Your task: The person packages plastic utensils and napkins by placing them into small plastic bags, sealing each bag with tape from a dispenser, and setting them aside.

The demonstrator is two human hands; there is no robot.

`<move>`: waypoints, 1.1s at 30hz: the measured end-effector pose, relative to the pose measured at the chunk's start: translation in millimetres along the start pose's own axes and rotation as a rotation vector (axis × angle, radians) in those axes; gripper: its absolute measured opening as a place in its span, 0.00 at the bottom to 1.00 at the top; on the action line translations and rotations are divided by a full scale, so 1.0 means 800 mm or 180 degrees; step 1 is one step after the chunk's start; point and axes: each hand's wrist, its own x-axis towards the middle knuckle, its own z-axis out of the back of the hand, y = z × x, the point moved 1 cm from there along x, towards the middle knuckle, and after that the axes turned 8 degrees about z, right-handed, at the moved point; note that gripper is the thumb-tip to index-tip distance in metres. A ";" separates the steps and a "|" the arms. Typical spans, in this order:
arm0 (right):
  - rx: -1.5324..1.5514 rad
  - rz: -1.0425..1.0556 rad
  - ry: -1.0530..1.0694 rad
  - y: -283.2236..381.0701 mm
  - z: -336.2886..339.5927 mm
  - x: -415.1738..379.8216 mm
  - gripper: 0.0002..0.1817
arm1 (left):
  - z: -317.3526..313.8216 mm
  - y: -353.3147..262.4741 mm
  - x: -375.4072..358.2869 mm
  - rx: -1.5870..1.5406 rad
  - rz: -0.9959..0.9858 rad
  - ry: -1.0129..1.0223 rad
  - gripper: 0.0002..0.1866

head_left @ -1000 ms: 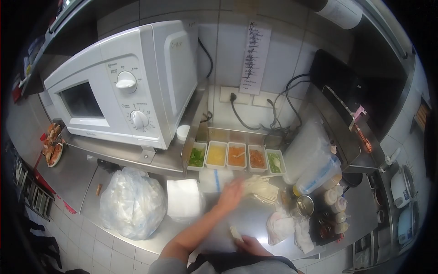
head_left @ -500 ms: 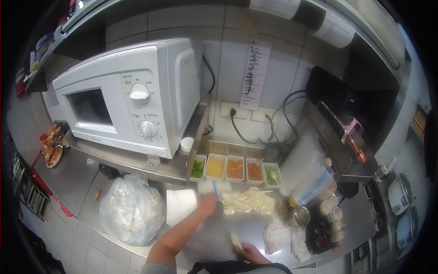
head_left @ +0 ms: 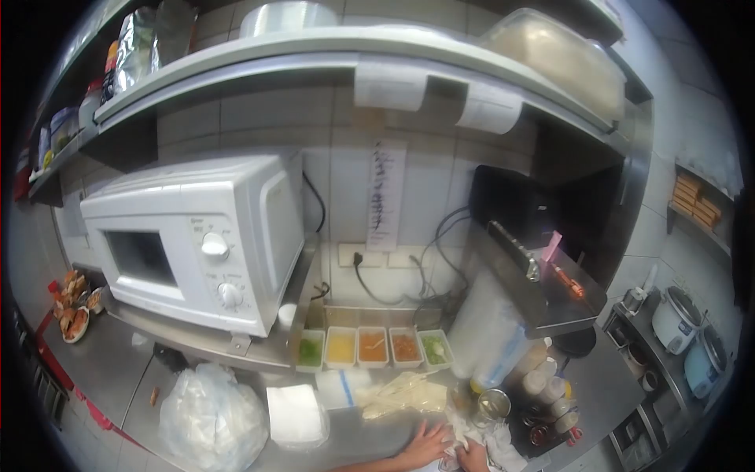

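My left hand (head_left: 427, 445) lies at the front of the steel counter with its fingers spread, the fingertips reaching the edge of a crumpled white cloth (head_left: 503, 448). Beside it, my right hand (head_left: 472, 456) is closed on part of that cloth, near the bottom edge of the picture. Just behind my hands lies a clear bag of pale utensils (head_left: 405, 395), too blurred to name exactly. Left of the bag is a flat white packet with a blue stripe (head_left: 340, 389). A stack of white paper napkins (head_left: 295, 415) sits further left.
A stuffed clear plastic bag (head_left: 212, 421) stands on the left. Behind, a white microwave (head_left: 189, 244) rests on a raised shelf. Several small tubs of chopped food (head_left: 373, 346) line the wall. Sauce bottles (head_left: 543, 385) and a metal cup (head_left: 493, 405) stand to the right.
My left hand has moved from the striped packet to the right, beside the cloth. My right hand no longer shows the pale utensil and has moved right onto the cloth. The view has tilted up.
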 end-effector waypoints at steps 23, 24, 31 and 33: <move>0.0723 0.0828 0.0253 0.025 -0.001 0.048 0.19 | 0.262 0.155 -0.237 -0.0352 0.1828 0.0589 0.23; 0.0730 0.0804 0.0375 0.048 -0.003 0.052 0.19 | 0.263 0.151 -0.237 -0.0393 0.1936 0.0635 0.23; 0.1405 0.1236 0.1153 0.167 -0.054 0.060 0.16 | 0.268 0.201 -0.229 -0.0877 0.2055 0.0393 0.16; 0.1416 0.1328 0.1346 0.193 -0.067 0.065 0.16 | 0.270 0.215 -0.226 -0.0975 0.2056 0.0484 0.14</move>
